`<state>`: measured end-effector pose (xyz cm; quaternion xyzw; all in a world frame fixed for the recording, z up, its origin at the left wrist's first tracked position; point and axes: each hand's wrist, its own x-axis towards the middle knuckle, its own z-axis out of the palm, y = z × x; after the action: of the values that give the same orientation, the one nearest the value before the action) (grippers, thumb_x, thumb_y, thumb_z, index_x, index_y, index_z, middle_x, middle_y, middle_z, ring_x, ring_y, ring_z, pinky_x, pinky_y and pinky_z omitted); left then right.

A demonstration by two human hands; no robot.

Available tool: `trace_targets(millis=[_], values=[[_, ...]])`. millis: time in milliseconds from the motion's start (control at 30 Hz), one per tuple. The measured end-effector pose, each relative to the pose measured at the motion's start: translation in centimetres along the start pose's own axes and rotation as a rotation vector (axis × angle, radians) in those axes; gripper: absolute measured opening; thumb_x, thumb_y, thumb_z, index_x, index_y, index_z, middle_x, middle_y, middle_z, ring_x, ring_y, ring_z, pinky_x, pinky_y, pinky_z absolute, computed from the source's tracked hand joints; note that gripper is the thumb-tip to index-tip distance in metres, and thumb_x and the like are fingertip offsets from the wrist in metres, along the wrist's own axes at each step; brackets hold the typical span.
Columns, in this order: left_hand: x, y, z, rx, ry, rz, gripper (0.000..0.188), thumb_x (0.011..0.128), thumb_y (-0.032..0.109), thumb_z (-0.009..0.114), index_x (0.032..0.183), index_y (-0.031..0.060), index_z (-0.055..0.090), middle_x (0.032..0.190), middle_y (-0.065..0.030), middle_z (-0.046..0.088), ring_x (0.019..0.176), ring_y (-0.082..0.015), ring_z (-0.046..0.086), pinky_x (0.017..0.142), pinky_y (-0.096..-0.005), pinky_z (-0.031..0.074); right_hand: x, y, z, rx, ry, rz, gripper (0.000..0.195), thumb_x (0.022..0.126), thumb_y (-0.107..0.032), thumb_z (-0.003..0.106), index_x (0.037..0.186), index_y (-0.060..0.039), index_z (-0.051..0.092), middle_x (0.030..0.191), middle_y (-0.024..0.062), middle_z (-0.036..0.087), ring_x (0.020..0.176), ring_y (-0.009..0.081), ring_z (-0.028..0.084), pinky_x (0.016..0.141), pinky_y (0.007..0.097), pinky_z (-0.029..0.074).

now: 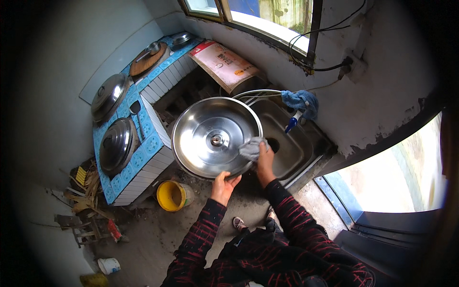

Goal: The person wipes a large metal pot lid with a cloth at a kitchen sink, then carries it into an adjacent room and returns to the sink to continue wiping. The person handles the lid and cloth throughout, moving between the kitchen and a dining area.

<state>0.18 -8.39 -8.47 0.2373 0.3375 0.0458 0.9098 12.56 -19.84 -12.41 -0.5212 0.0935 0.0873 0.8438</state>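
A large round stainless-steel pot lid (pixel 200 158) is tilted towards me, its hollow underside up and a fastener showing at its centre. My left hand (pixel 223 188) grips the near rim, with the fingers partly hidden beneath it. In my right hand (pixel 265 163) is a crumpled grey cloth (pixel 252 149), pressed against the lid's right inner edge. Behind and to the right of the lid lies a stainless-steel sink (pixel 292 152), partly covered by the lid. A blue cloth (pixel 303 102) hangs over the faucet, whose blue-tipped spout (pixel 292 123) points into the sink.
On the left stands a blue-tiled stove (pixel 150 143) with metal lids (pixel 118 143), a spatula (pixel 136 113) and a wooden cover (pixel 148 62). A yellow bucket (pixel 172 196) sits on the floor. Firewood (pixel 88 192) lies by the wall. Cardboard (pixel 226 66) leans below the window.
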Motion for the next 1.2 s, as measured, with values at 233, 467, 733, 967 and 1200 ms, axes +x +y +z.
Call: trace_targets(millis=[233,467,733,967,1200], values=[[-7.1,1.9,-3.5,0.277,-0.005,-0.147,0.01,0.082,0.007,0.047,0.086,-0.0001,0.054,0.095,-0.0158,0.061,0.089,-0.0287,0.06,0.078,-0.0433,0.053,7.4,-2.8,-3.2,-0.11,-0.298,0.028,0.028,0.087,-0.022,0.052,0.096,0.0022,0.062,0.084,0.0044,0.063,0.073,0.0108,0.057,0.068,0.0244,0.045],[-3.7,-1.2,-0.3,-0.006,0.009,-0.011,0.012,0.08,0.005,0.049,0.089,0.0012,0.054,0.097,-0.0126,0.06,0.092,-0.0264,0.059,0.083,-0.0426,0.05,3.5,0.5,-2.6,-0.111,-0.099,-0.114,0.028,0.087,-0.02,0.05,0.099,0.0039,0.059,0.086,0.0063,0.063,0.075,0.0122,0.057,0.068,0.0271,0.046],[1.5,-2.8,1.1,-0.134,0.03,0.046,0.014,0.076,0.002,0.05,0.09,0.0014,0.052,0.096,-0.0117,0.059,0.089,-0.027,0.059,0.081,-0.0409,0.051,-1.4,2.0,-0.6,-0.113,0.033,-0.028,0.032,0.087,-0.026,0.051,0.099,0.0029,0.057,0.09,0.0098,0.062,0.078,0.0153,0.057,0.069,0.0289,0.046],[-6.6,0.0,-4.6,0.196,-0.032,-0.135,0.011,0.083,0.006,0.048,0.09,0.0006,0.054,0.097,-0.0128,0.06,0.09,-0.0284,0.059,0.082,-0.0436,0.051,6.2,-3.2,-4.1,-0.053,-0.262,0.091,0.026,0.086,-0.021,0.052,0.095,0.0017,0.062,0.084,0.004,0.063,0.073,0.0117,0.058,0.067,0.0248,0.046],[-4.7,0.2,-3.3,0.149,-0.016,-0.049,0.012,0.079,0.006,0.048,0.089,0.0008,0.054,0.098,-0.0138,0.06,0.09,-0.0283,0.059,0.078,-0.0426,0.052,5.2,-2.5,-2.9,-0.203,-0.093,-0.159,0.028,0.087,-0.022,0.051,0.094,0.0039,0.06,0.082,0.0049,0.062,0.072,0.0111,0.055,0.067,0.0259,0.044]])
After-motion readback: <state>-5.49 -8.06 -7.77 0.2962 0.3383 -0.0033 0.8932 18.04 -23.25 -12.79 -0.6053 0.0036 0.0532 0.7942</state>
